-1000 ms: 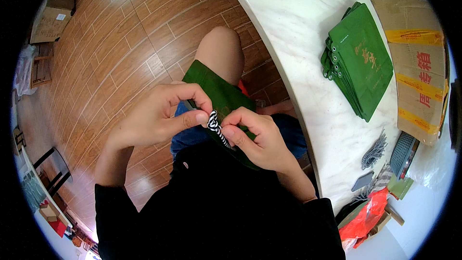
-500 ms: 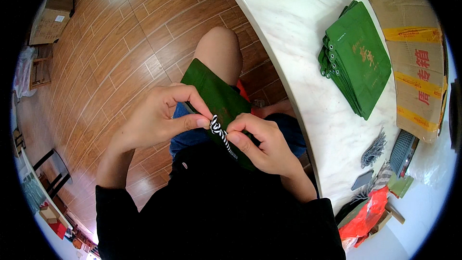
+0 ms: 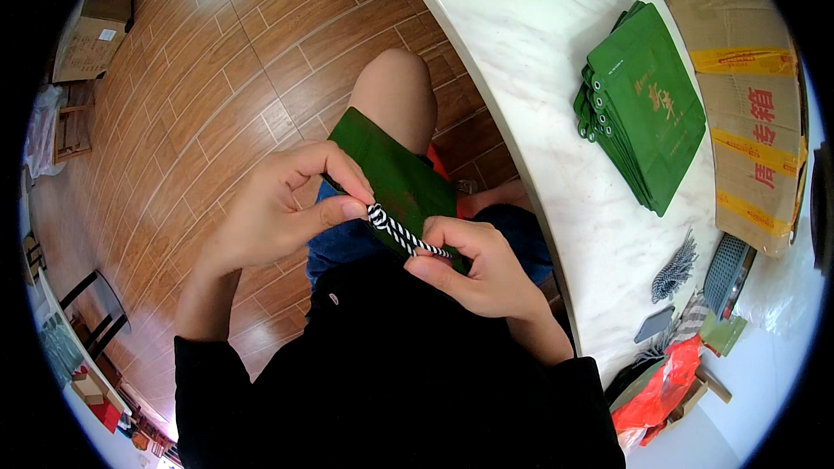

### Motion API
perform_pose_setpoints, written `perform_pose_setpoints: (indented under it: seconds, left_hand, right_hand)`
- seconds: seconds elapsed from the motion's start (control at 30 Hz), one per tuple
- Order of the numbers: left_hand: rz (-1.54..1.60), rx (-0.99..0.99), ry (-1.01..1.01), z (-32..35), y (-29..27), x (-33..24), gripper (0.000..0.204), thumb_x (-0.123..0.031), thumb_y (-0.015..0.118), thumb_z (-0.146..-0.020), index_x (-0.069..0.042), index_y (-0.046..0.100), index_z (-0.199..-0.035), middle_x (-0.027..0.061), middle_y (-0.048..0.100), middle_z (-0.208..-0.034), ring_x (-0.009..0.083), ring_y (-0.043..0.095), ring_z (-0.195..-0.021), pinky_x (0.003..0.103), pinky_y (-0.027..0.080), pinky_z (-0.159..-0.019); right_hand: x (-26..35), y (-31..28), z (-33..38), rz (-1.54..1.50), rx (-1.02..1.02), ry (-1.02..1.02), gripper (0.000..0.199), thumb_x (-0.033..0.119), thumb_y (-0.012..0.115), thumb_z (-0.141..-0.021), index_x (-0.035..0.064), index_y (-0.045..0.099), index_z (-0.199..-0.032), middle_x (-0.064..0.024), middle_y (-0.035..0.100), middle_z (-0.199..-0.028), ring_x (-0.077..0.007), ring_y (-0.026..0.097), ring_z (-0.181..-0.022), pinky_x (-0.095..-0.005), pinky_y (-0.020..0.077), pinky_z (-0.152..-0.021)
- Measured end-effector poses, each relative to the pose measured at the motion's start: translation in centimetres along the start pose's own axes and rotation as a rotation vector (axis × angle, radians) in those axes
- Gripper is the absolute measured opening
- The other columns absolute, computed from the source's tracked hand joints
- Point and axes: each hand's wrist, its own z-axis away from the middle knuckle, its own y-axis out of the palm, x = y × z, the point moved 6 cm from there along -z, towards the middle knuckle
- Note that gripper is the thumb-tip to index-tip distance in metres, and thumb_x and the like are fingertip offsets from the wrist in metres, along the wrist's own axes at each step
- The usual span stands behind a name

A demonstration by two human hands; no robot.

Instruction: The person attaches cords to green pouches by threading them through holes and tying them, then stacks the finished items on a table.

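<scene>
A green bag (image 3: 387, 161) lies across my lap. Over its near edge runs a black-and-white twisted cord (image 3: 393, 230) with a knot at its left end. My left hand (image 3: 291, 200) pinches the cord at the knot between thumb and forefinger. Lower right, my right hand (image 3: 469, 265) is closed with thumb and forefinger on the cord's strands, which stretch between both hands. The cord's far end is partly hidden by the right fingers.
At my right stands a white marble-look table (image 3: 512, 61) with a curved edge. On it are a stack of green bags (image 3: 651, 108), a taped cardboard box (image 3: 751, 113), a bundle of striped cords (image 3: 676, 271), a phone (image 3: 654, 324) and a red plastic bag (image 3: 665, 395).
My right hand has shifted a little down and right along the cord, and the strands now look straighter. The knot and my left fingertips have moved slightly left.
</scene>
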Motion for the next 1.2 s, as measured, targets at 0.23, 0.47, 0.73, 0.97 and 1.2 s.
perform_pose_setpoints:
  seconds: [0.23,0.47,0.73,0.97,1.2]
  left_hand:
    - [-0.082,0.007,0.005,0.1,-0.4,-0.1,0.013,-0.014,0.068,-0.082,-0.005,0.06,-0.08,0.006,0.062,-0.083,0.0161,0.058,-0.083,0.03,0.044,-0.079]
    - [-0.085,0.043,0.019,-0.4,0.3,-0.5,0.012,-0.013,0.07,-0.08,-0.005,0.062,-0.08,0.0048,0.063,-0.081,0.0158,0.059,-0.082,0.029,0.045,-0.077]
    - [-0.22,0.079,0.033,-0.3,0.6,-0.6,0.016,-0.014,0.075,-0.074,-0.006,0.065,-0.083,0.0042,0.064,-0.081,0.0143,0.06,-0.079,0.028,0.045,-0.076]
    - [-0.666,0.066,0.219,0.0,2.7,-3.6,0.022,-0.018,0.081,-0.065,-0.013,0.067,-0.081,-0.0008,0.059,-0.068,0.0145,0.056,-0.065,0.032,0.037,-0.073]
    - [-0.793,0.034,0.35,0.7,2.6,-4.2,0.017,-0.019,0.076,-0.069,-0.013,0.062,-0.076,0.0,0.059,-0.068,0.0174,0.056,-0.064,0.031,0.037,-0.074]
  right_hand:
    - [0.0,-1.0,0.7,0.065,0.022,0.002,0.016,0.011,0.067,-0.083,0.0005,0.055,-0.081,-0.0075,0.055,-0.072,-0.0155,0.052,-0.063,-0.0275,0.0408,-0.056]
    - [0.8,-1.1,-0.3,0.12,-0.1,-0.199,0.012,0.011,0.065,-0.084,0.0011,0.06,-0.089,-0.0048,0.06,-0.078,-0.0123,0.058,-0.071,-0.022,0.0435,-0.065]
    - [1.1,-0.3,-1.1,-0.035,-0.123,-0.004,0.011,0.011,0.062,-0.087,0.0011,0.06,-0.092,-0.0019,0.062,-0.077,-0.0082,0.057,-0.068,-0.0204,0.043,-0.063]
    - [1.7,-0.2,-1.0,0.12,-0.155,-0.012,0.011,0.01,0.063,-0.086,0.0009,0.058,-0.086,-0.0067,0.06,-0.071,-0.0126,0.056,-0.058,-0.0245,0.0428,-0.052]
    - [1.7,-0.3,-0.2,0.154,-0.142,-0.013,0.01,0.008,0.062,-0.086,0.0007,0.056,-0.086,-0.0107,0.06,-0.07,-0.0182,0.06,-0.059,-0.0276,0.0475,-0.054]
